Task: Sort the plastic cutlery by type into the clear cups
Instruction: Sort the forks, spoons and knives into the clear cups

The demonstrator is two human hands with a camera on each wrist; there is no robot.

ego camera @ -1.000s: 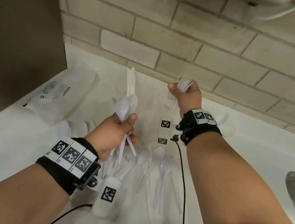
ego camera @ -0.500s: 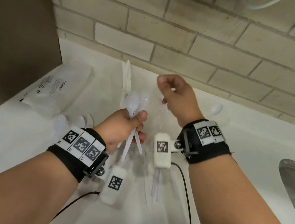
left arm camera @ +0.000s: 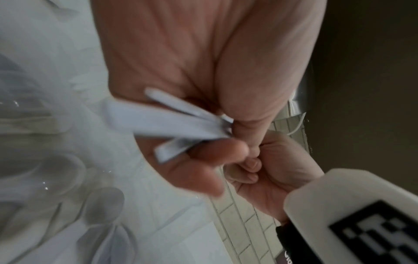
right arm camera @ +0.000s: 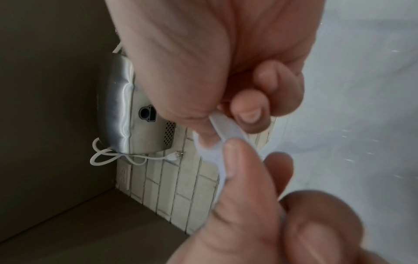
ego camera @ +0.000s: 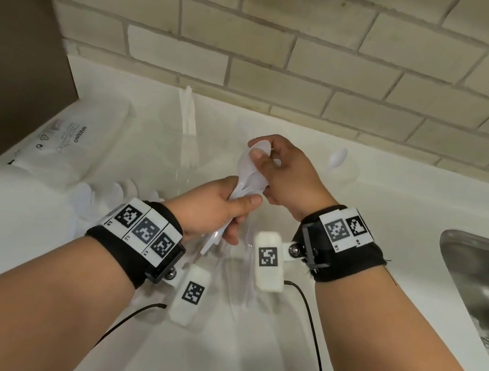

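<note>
White tabletop [ego camera: 3,229] against a beige brick wall [ego camera: 292,47], kitchen corner kind of setup, steel sink [ego camera: 485,284] off on the right edge. Nearest the camera there's a scatter of loose white plastic cutlery [ego camera: 236,284] lying on the surface under the wrists, pretty washed out so I can't tell forks from spoons there. Just above that, the left hand [ego camera: 216,209] has its grip wrapped around a bunch of white plastic spoons [ego camera: 249,175] by the handles, bowls pointing up; the left wrist view shows the handle ends sticking out below the curled fingers. The right hand [ego camera: 284,172] is right up against it, thumb and fingers pinching the bowl end of that same bunch, so both grips are closed on it. A few more white spoon bowls [ego camera: 126,189] lie to the left. Further back, a clear plastic cup [ego camera: 180,135] holds upright white cutlery, and another clear cup [ego camera: 339,172] on the right has a single white spoon in it. A clear plastic bag with a printed warning [ego camera: 69,140] lies at the far left.
</note>
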